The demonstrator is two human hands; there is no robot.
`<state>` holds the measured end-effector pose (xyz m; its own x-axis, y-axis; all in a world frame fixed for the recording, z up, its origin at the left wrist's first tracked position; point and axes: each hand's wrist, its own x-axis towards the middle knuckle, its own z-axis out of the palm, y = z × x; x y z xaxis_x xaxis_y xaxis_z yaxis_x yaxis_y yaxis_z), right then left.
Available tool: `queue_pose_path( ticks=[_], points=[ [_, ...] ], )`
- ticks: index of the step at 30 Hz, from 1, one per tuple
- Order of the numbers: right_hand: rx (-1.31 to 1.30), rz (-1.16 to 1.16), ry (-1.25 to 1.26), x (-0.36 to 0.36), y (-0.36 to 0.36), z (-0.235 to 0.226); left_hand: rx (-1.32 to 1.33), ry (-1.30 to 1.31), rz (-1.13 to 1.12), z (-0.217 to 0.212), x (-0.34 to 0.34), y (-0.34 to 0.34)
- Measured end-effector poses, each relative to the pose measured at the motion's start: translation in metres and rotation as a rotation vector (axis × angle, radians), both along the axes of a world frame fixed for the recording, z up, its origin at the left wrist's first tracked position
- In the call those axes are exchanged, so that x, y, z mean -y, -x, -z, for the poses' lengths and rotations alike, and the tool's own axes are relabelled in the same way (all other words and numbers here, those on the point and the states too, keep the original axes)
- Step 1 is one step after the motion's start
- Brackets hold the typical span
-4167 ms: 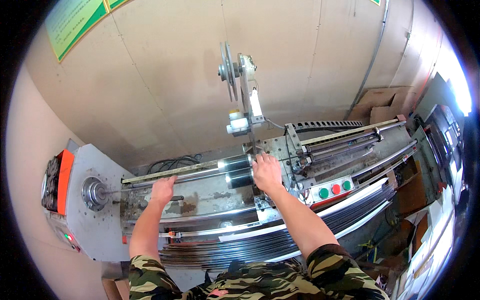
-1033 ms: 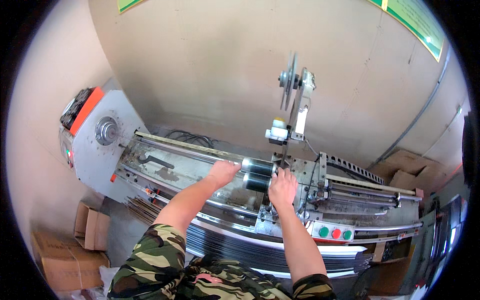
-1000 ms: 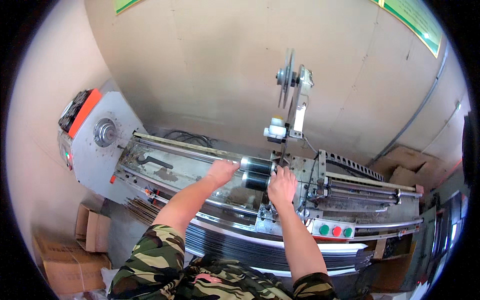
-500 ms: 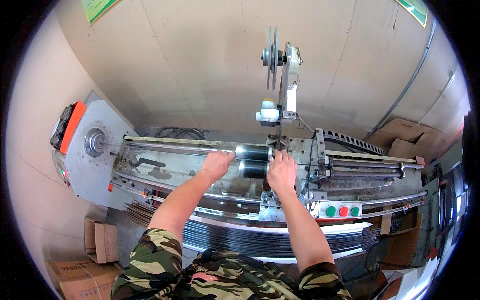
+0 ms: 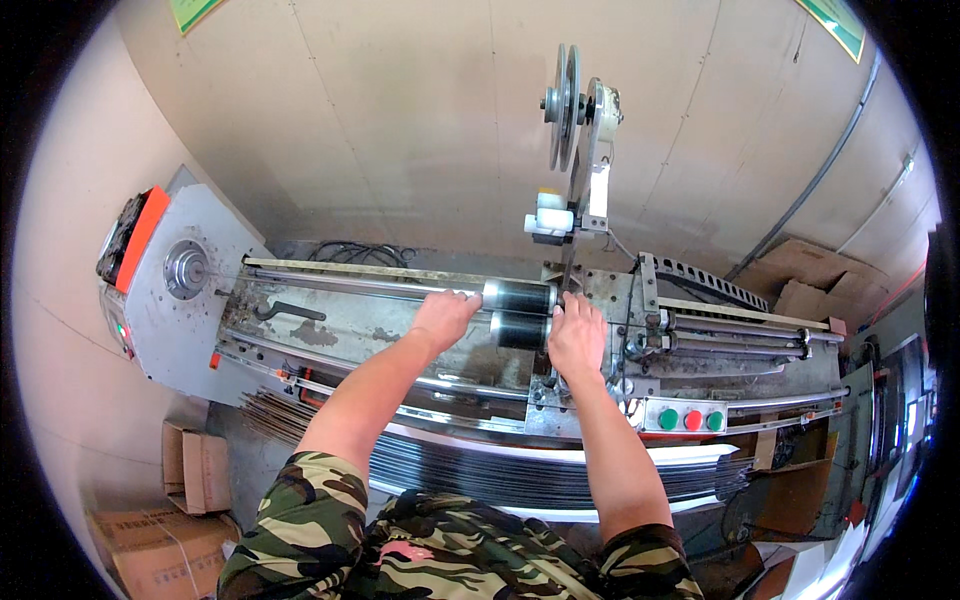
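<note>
Two black cylindrical rollers with shiny left ends lie one behind the other on a long metal machine. My left hand (image 5: 444,322) reaches the left end of the far roller (image 5: 522,296), its fingers bent together; whatever they grip is hidden. Close to the right end of the near roller (image 5: 520,329), my right hand (image 5: 577,340) has its fingers curled down by the carriage plate (image 5: 607,285), and what is in them does not show. Behind this hand rises an upright arm carrying a large disc-shaped reel (image 5: 564,108) and a white plastic fitting (image 5: 553,220). A thin rod runs along the machine toward the rollers.
A grey headstock with a round chuck (image 5: 186,270) stands at left. A dark hook wrench (image 5: 290,312) lies on the bed. Green and red push buttons (image 5: 693,420) face me at right. Bundled dark rods (image 5: 520,478) lie in front; cardboard boxes (image 5: 160,550) sit lower left.
The view has shifted slightly, so the reel arm and rollers appear farther right. Both hands keep nearly the same places at the roller ends.
</note>
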<state>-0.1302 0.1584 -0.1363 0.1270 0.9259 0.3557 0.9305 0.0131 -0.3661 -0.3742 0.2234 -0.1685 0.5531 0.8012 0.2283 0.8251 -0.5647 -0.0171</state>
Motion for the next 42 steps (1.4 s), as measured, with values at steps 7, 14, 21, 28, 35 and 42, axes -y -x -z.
queue_pose_path(
  ticks=[7, 14, 21, 28, 35, 42],
  points=[
    [0.023, -0.005, -0.013, 0.001, 0.002, -0.001, -0.009, 0.019, -0.008, 0.006, -0.003, 0.001],
    [0.035, 0.013, 0.006, 0.001, 0.004, -0.005, 0.045, 0.043, 0.005, 0.002, -0.001, 0.002],
    [0.045, 0.014, -0.013, 0.001, 0.006, -0.004, 0.051, 0.045, 0.007, -0.001, -0.001, 0.003],
    [0.060, 0.025, 0.007, 0.001, 0.007, -0.007, 0.059, 0.072, 0.028, -0.005, -0.001, 0.003],
    [0.065, 0.020, -0.008, -0.002, 0.003, -0.001, 0.109, 0.013, 0.060, 0.005, -0.004, 0.005],
    [0.068, 0.041, 0.006, 0.000, 0.006, -0.006, 0.118, 0.029, 0.065, 0.008, -0.006, 0.004]
  ],
)
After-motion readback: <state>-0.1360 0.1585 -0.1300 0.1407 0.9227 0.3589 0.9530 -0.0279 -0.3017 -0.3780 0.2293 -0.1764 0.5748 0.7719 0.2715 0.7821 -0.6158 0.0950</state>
